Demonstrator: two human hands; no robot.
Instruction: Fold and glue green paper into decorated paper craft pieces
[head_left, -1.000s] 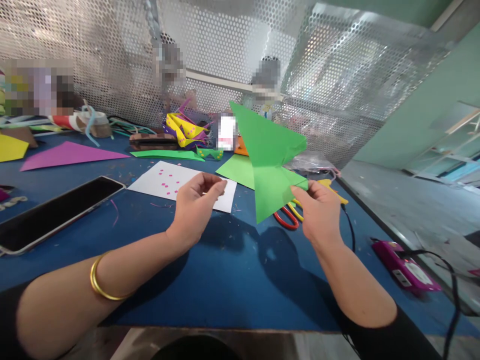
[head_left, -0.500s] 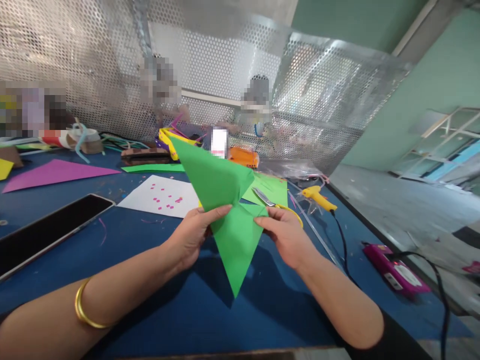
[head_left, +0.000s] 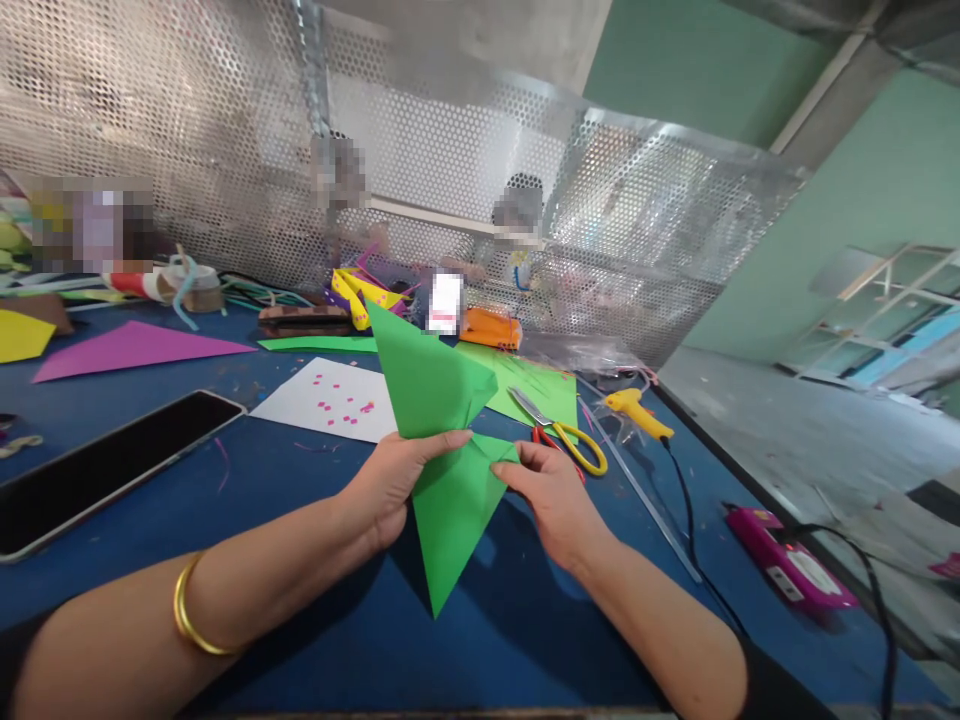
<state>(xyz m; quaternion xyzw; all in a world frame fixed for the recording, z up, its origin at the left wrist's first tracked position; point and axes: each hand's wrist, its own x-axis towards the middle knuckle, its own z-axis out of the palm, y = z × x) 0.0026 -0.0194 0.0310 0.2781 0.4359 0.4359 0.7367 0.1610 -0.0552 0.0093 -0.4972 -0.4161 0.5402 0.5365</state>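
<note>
A folded sheet of green paper (head_left: 454,510) is held up above the blue table, with one point reaching up and another pointing down. My left hand (head_left: 401,470) grips it near the middle, thumb on the front and fingers behind. At the right-hand corner, my right hand (head_left: 551,495) pinches the paper between thumb and fingers. Just beyond that hand lie scissors (head_left: 559,428) with yellow handles, beside something red that is partly hidden. A light green sheet (head_left: 566,395) lies under the scissor blades.
To the left are a large dark-screened device (head_left: 112,470), a white sheet with pink dots (head_left: 300,405) and purple paper (head_left: 135,352). A yellow glue gun (head_left: 637,412) and a magenta box with a cord (head_left: 787,560) stand right. Perforated metal mesh (head_left: 450,130) rises behind.
The green paper and both hands have shifted slightly left and tilted in view. More of the scissors now shows. The grip of both hands looks the same.
</note>
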